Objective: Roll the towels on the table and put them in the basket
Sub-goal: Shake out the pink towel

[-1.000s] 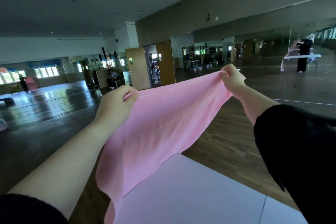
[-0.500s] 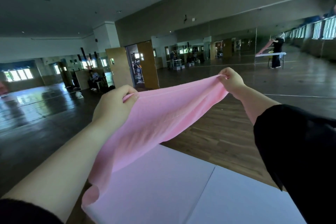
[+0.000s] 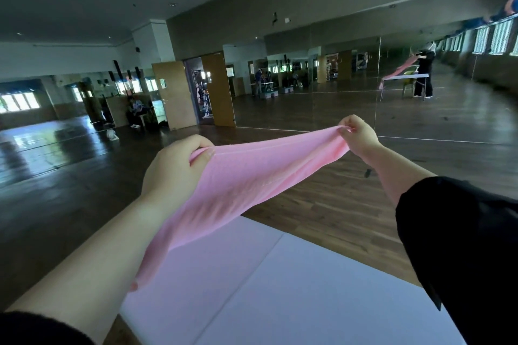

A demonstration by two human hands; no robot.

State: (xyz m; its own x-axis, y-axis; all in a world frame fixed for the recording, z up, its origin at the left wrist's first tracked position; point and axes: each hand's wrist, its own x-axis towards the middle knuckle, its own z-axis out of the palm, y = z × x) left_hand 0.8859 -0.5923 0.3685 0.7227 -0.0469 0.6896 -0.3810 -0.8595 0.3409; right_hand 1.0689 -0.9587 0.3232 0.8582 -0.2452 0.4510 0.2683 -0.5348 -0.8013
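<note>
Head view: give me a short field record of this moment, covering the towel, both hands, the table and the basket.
left hand: grips one top corner of the pink towel
right hand: pinches the other top corner
towel state: unrolled, stretched in the air between the hands
table: white, below; towel's lower end hangs by its left edge
basket: not in view
task stage: rolling not yet begun

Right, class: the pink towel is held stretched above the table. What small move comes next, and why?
Probably lower the pink towel flat onto the white table: the left hand and right hand grip its upper edge in the air, it hangs unrolled, and rolling likely needs a surface.
</note>
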